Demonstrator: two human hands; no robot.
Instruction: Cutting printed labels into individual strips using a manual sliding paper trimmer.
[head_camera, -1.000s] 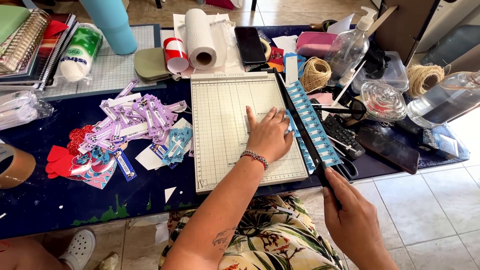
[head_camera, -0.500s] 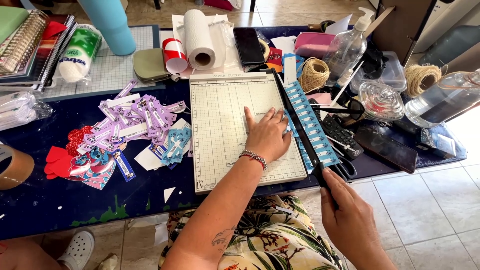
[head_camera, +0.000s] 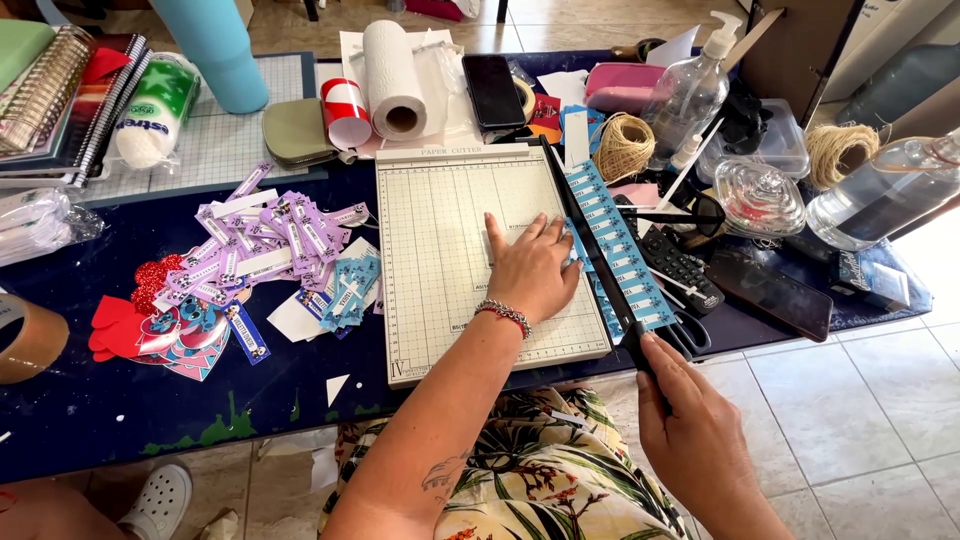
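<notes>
A cream paper cutter board (head_camera: 440, 260) with a printed grid lies on the dark blue table. My left hand (head_camera: 532, 268) presses flat on its right half, fingers spread, holding down a sheet at the cutting edge. My right hand (head_camera: 690, 420) grips the black handle of the cutter's blade arm (head_camera: 592, 255) at the near right corner; the arm lies low along the board's right edge. A strip of blue and white printed labels (head_camera: 620, 255) hangs off to the right of the blade.
Cut purple and blue labels (head_camera: 270, 240) and red glitter hearts (head_camera: 150, 320) lie left of the board. Behind it stand a paper towel roll (head_camera: 392, 82), a phone (head_camera: 494, 90), twine (head_camera: 625, 148) and a pump bottle (head_camera: 690, 95). A remote (head_camera: 680, 268) and second phone (head_camera: 770, 295) lie right.
My right hand has pushed the blade arm down a little closer to the board. My left hand stays pressed in the same place.
</notes>
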